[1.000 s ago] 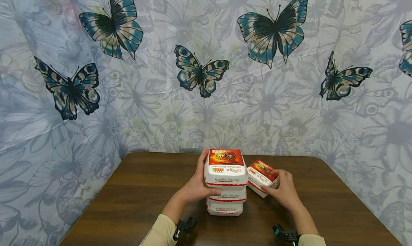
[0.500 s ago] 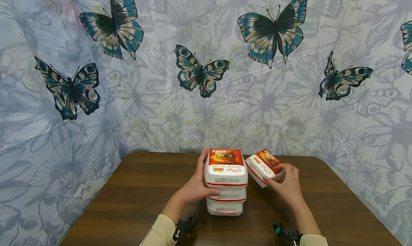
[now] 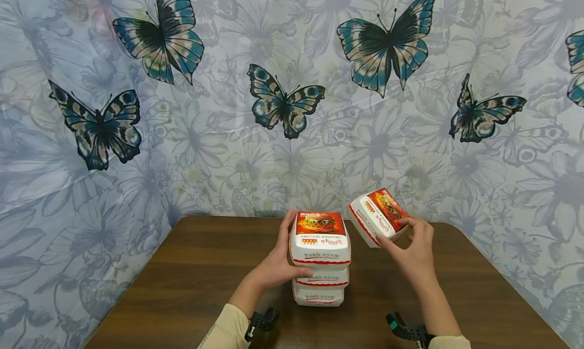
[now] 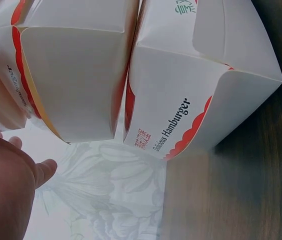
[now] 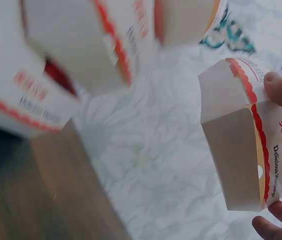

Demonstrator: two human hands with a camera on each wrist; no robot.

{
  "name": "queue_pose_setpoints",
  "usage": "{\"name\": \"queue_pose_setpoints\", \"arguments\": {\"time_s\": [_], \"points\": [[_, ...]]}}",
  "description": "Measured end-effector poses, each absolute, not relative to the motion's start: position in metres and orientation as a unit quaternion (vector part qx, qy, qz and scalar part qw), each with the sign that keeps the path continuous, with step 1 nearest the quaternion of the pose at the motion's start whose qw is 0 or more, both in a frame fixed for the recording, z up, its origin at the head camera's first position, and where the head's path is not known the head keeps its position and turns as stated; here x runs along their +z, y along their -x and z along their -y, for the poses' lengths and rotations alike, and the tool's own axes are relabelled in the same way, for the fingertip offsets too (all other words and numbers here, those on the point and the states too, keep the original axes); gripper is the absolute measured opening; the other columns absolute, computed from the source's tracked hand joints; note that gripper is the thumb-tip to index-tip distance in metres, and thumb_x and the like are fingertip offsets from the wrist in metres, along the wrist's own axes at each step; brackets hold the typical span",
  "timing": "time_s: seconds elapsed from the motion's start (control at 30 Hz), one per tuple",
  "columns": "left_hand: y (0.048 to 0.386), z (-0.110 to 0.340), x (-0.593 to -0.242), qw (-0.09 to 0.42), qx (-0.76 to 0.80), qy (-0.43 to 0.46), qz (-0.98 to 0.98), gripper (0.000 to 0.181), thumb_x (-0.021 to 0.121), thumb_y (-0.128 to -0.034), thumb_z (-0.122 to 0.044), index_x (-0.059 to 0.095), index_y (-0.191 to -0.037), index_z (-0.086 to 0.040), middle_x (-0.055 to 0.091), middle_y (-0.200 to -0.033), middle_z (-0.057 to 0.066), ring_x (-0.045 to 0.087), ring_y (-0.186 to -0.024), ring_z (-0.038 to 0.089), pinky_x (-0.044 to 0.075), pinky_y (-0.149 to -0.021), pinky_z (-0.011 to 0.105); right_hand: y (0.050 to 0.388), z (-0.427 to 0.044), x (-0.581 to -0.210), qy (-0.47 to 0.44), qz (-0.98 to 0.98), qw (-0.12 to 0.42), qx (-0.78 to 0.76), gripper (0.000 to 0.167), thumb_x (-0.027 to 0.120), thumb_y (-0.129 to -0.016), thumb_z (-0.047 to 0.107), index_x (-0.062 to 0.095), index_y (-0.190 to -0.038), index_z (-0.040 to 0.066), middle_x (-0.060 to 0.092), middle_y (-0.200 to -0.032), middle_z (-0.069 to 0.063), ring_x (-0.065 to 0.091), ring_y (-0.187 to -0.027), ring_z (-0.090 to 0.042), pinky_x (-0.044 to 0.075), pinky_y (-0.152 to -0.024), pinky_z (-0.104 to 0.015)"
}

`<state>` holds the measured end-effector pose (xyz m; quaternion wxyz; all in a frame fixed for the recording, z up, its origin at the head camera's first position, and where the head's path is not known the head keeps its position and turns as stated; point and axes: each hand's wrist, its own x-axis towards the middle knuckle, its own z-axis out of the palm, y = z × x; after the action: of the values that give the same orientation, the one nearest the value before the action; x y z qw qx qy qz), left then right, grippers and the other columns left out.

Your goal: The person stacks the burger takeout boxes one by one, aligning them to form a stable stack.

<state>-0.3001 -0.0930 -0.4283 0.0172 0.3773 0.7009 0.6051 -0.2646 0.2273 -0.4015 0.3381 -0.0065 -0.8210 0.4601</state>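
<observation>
Three white paper hamburger boxes are stacked on the table; the top box [image 3: 321,237] has a red burger picture on its lid. My left hand [image 3: 274,265] holds the stack at its left side, thumb across the front of the middle box [image 3: 326,276]. To the right, my right hand [image 3: 415,252] pinches another hamburger box [image 3: 376,218], raised and tilted, apart from the stack. In the right wrist view, thumb and fingers grip the ends of this held box [image 5: 236,150]. The left wrist view shows a stacked box [image 4: 176,95] close up, "Delicious Hamburger" printed on its side.
A dark brown wooden table [image 3: 191,268] bears the stack. Its back edge meets a pale floral cloth backdrop [image 3: 228,161] printed with blue butterflies. A black strap [image 3: 262,322] is on the left wrist and another strap [image 3: 408,331] on the right.
My right hand has lifted its hamburger box from beside the stack, upward and a little to the right, tilting it more. The left hand and the stack have stayed put.
</observation>
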Motion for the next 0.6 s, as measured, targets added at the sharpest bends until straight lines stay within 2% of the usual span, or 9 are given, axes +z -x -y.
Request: {"name": "queue_pose_setpoints", "arguments": {"time_s": [0.07, 0.17, 0.37, 0.6], "points": [[0.301, 0.093, -0.429, 0.015, 0.603, -0.380, -0.701, 0.134, 0.089, -0.0734, -0.039, -0.015, -0.158, -0.034, -0.010, -0.168, -0.008, 0.000, -0.155, 0.022, 0.014, -0.120, 0.061, 0.261, -0.224, -0.396, 0.005, 0.813, 0.343, 0.471, 0.058, 0.085, -0.078, 0.014, 0.050, -0.123, 0.002, 0.032, -0.144, -0.013, 0.034, -0.132, -0.020, 0.039, -0.101, -0.026], [0.301, 0.093, -0.429, 0.014, 0.600, -0.383, -0.702, 0.134, 0.088, -0.0744, -0.040, -0.016, -0.158, -0.032, -0.010, -0.168, -0.007, 0.001, -0.155, 0.024, 0.015, -0.119, 0.062, 0.256, -0.221, -0.388, -0.009, 0.798, 0.352, 0.488, 0.060, 0.086, -0.077, 0.011, 0.050, -0.124, 0.002, 0.032, -0.147, -0.007, 0.031, -0.133, -0.012, 0.037, -0.098, -0.018], [0.300, 0.093, -0.428, 0.010, 0.599, -0.383, -0.703, 0.134, 0.088, -0.0739, -0.040, -0.015, -0.158, -0.032, -0.009, -0.168, -0.007, 0.002, -0.155, 0.024, 0.014, -0.120, 0.062, 0.246, -0.214, -0.377, -0.032, 0.785, 0.354, 0.508, 0.062, 0.085, -0.076, 0.008, 0.049, -0.126, 0.003, 0.031, -0.149, 0.000, 0.028, -0.131, -0.002, 0.039, -0.098, -0.015], [0.298, 0.093, -0.427, -0.002, 0.595, -0.391, -0.702, 0.133, 0.087, -0.0736, -0.047, -0.014, -0.158, -0.033, -0.008, -0.168, -0.004, 0.001, -0.155, 0.027, 0.014, -0.118, 0.065, 0.236, -0.207, -0.364, -0.056, 0.767, 0.356, 0.531, 0.059, 0.081, -0.079, 0.002, 0.047, -0.127, 0.000, 0.032, -0.145, 0.005, 0.036, -0.128, -0.005, 0.041, -0.096, -0.013]]}}
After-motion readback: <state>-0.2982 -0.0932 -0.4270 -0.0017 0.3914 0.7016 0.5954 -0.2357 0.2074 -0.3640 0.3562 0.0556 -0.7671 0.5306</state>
